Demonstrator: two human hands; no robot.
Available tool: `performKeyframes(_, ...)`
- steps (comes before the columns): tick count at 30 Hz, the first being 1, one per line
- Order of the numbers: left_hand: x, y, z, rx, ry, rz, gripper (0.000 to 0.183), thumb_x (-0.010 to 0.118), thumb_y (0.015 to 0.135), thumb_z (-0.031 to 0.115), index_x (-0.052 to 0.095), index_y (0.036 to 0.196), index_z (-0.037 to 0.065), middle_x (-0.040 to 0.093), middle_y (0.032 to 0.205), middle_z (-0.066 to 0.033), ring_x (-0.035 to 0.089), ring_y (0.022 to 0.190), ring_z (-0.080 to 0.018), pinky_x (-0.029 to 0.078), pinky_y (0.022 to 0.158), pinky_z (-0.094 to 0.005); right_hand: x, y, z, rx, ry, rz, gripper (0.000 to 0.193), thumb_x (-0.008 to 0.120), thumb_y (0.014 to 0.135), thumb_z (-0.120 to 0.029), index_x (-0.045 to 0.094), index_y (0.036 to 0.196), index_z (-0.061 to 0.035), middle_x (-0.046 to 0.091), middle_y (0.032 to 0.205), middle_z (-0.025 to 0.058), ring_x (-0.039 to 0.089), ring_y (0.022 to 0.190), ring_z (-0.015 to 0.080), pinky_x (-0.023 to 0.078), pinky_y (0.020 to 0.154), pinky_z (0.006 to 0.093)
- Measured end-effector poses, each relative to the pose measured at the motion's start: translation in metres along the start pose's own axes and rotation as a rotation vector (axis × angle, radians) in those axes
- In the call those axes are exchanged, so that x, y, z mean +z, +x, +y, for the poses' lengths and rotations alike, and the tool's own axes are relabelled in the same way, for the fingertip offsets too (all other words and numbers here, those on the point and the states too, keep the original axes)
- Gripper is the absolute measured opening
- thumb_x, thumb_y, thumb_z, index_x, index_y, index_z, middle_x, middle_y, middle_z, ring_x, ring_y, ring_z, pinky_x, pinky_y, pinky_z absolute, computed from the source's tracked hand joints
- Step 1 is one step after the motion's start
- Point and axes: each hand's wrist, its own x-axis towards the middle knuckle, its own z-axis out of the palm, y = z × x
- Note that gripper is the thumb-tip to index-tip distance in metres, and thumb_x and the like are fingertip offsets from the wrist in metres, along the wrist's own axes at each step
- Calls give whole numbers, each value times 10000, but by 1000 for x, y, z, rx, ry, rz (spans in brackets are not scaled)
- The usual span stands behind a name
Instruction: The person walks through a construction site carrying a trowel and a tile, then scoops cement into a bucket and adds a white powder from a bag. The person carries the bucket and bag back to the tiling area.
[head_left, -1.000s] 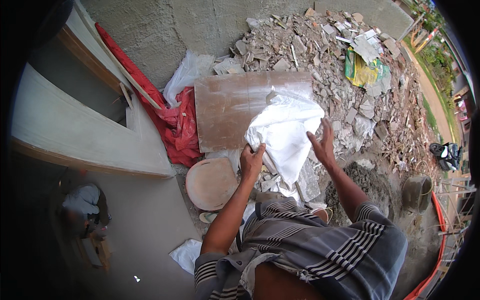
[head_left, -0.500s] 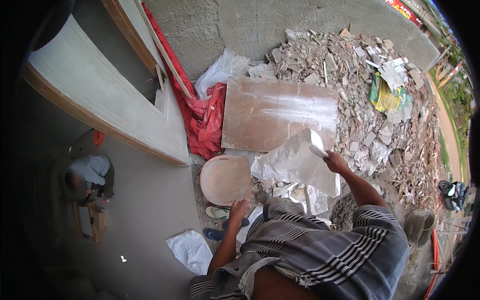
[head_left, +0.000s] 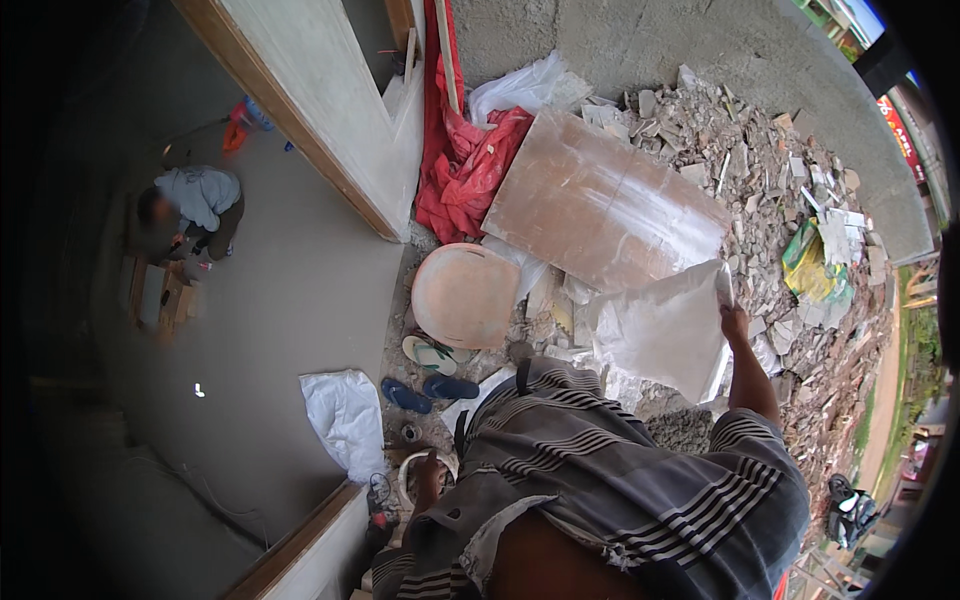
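My right hand (head_left: 734, 322) is closed on the edge of a white sack (head_left: 655, 330), which hangs over the rubble. At lower left, my left hand (head_left: 428, 466) is down at a white bucket (head_left: 405, 482) with a round rim. Its fingers are too small and dark to make out, and I cannot tell whether it touches the rim. Ahead of me lies a pale, dusty chair seat (head_left: 466, 296). Next to that are a light flip-flop (head_left: 428, 354) and a pair of dark blue flip-flops (head_left: 406, 396).
A brown board (head_left: 605, 200) leans by the rubble heap (head_left: 770, 180). Red plastic sheeting (head_left: 470, 165) hangs beside the door frame. On the grey floor (head_left: 300, 300) lies another white sack (head_left: 343, 420). Another person (head_left: 200, 205) bends over a cardboard box (head_left: 170, 300).
My left hand has left the chair seat's edge and dropped to the bucket. My right hand has moved right with the sack. The view has turned, bringing the bucket and a lower door frame in.
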Motion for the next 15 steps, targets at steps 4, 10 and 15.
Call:
performKeyframes(4,42,6,18,522,611,-153,261,601,914,292,551,849,45,438,573,19,499,488,-164,384,430,-339,28,1,-57,-9,289,-148,375,615,848,-256,636,1094,26,679,968,149,618,889,212,470,804,363)
performKeyframes(10,71,-2,72,490,366,11,450,639,865,417,627,870,-32,646,768,-94,582,660,-140,465,586,-322,45,-8,-161,-268,380,-580,309,611,892,-225,625,1076,23,635,898,27,521,813,117,439,761,317)
performKeyframes(15,62,-8,88,289,9,-62,454,608,887,417,573,1024,-14,656,912,-105,611,688,-165,479,596,-324,1,-22,-227,-251,389,-762,333,641,892,-242,623,1086,28,648,943,31,556,843,115,452,779,301)
